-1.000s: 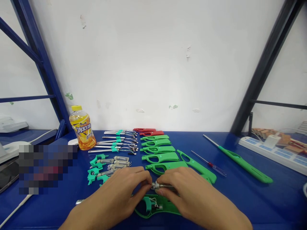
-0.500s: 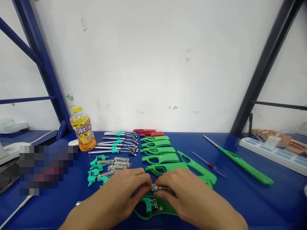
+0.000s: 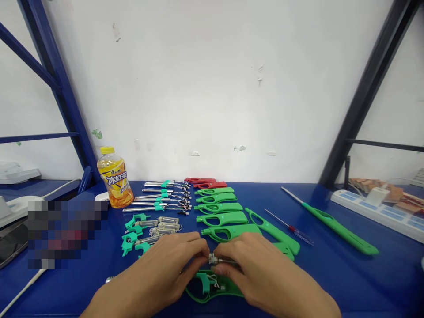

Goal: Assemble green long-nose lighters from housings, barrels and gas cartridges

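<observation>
My left hand (image 3: pixel 179 260) and my right hand (image 3: pixel 253 267) meet in a pinch at the front middle of the table. Between their fingertips is a small clear lighter fuel tank with a metal valve end (image 3: pixel 212 259). My left fingers press at the valve end, and my right fingers close round the body, which they mostly cover. Just below lies an opened green lighter shell (image 3: pixel 198 299), holding a teal trigger (image 3: pixel 206 282) and a black igniter part with white wires (image 3: pixel 217 287). My right hand partly hides this shell.
More fuel tanks (image 3: pixel 167 226) and teal triggers (image 3: pixel 128 242) lie left of my hands. Behind them are metal lighter tubes with wires (image 3: pixel 150 198). Green shells (image 3: pixel 221 218) and red shells (image 3: pixel 212 185) form a column. Rightward are a screwdriver (image 3: pixel 300 235), a whole lighter (image 3: pixel 341 227), and a power strip (image 3: pixel 380 214). A drink bottle (image 3: pixel 115 179) stands left.
Both hands keep the same pinch on the fuel tank, with barely any movement of the fingers. The whole view has shifted very slightly.
</observation>
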`<state>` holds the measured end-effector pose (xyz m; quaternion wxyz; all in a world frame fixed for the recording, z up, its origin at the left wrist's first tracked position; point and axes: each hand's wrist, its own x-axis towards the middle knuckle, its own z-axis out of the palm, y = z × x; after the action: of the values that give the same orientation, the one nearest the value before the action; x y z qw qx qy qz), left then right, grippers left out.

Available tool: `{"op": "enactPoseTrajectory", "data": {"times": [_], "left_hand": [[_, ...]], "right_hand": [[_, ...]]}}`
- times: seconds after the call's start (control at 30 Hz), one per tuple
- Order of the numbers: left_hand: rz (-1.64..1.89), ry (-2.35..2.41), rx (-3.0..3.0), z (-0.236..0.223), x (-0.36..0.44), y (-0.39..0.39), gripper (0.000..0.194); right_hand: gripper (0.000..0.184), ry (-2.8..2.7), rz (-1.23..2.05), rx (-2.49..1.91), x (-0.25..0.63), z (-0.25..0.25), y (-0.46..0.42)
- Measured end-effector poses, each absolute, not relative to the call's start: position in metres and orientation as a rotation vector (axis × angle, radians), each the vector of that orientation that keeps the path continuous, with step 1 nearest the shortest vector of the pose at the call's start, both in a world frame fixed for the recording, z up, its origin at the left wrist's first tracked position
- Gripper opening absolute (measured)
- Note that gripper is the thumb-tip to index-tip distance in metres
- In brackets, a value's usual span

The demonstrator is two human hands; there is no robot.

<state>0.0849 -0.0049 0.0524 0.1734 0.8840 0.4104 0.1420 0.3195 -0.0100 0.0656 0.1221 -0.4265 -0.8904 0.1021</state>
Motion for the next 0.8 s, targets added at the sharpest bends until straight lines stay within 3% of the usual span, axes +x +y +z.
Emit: {"op": "enactPoseTrajectory", "data": {"times": [0.8], "left_hand": [[0.264,1.166,2.569,0.056,0.0905,-0.008,0.024]], "right_hand": [[0.025,-2.635,0.287,-1.291,0.3176,0.0703,-0.0157]]}}
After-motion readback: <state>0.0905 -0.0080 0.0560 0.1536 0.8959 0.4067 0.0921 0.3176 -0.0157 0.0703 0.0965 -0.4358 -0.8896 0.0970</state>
